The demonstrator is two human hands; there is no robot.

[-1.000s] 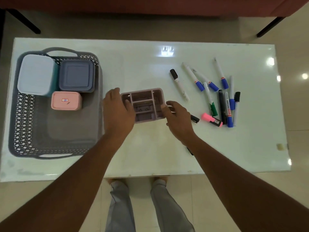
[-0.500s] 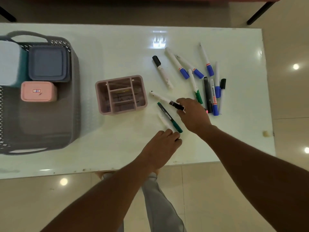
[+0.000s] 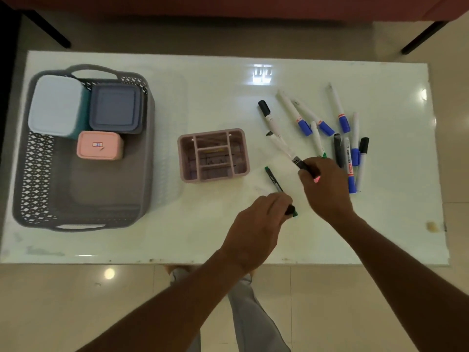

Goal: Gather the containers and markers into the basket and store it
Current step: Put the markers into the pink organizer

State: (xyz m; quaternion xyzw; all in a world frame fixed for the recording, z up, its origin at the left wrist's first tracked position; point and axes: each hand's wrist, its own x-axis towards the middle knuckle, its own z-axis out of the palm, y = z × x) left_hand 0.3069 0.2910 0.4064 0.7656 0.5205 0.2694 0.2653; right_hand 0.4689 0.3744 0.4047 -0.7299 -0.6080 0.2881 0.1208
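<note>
Both hands are now closing on markers: left hand is curling round the green marker, right hand is pinching the white marker at its black cap. Barrels are probably handling light, stiff and slick; organizer is sitting at nine o'clock.

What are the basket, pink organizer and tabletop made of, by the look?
The basket looks like gray moulded plastic, matte: lattice-pierced walls, moulded handles. The pink organizer, rigid satin plastic: thin one-piece dividers. The tabletop, glass or glossy laminate, can't tell which: sharp light reflections.
</note>
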